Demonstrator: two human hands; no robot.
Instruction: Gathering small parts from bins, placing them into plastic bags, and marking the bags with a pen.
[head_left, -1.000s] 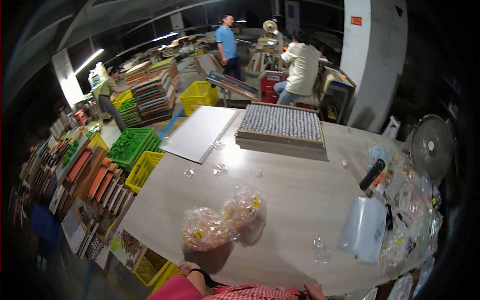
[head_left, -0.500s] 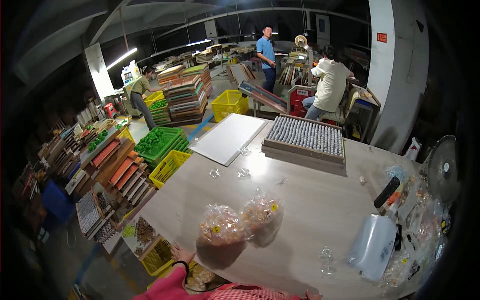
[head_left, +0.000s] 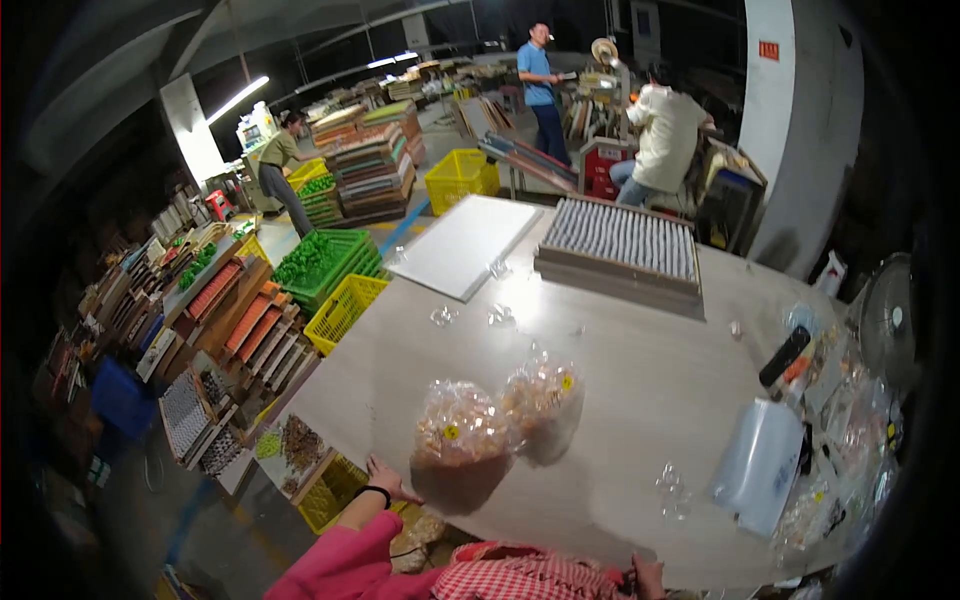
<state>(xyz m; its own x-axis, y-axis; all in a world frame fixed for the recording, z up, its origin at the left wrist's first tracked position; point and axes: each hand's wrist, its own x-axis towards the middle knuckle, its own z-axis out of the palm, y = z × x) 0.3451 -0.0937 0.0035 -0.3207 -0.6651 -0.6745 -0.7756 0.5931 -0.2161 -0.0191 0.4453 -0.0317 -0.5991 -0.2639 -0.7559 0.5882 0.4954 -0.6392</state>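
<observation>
Two clear plastic bags, a left one and a right one, stand side by side on the table. Both are full of small orange-and-pale pieces, and each bears a round yellow sticker. My left hand is at the table's near left edge, below the left bag and apart from it. Its fingers are spread and hold nothing. At the near edge, low in the picture, my right hand shows only in part, close to the red checked cloth on my front; its fingers are mostly hidden.
Farther back lie a white board and a tray of grey rows. Clear plastic scraps dot the table. Translucent plastic sheeting, a black-handled tool and a fan crowd the right. Crates stand left.
My left hand has come up and right along the table edge, its fingers now spread. More of my right hand shows. The view has shifted slightly; the bags still stand together.
</observation>
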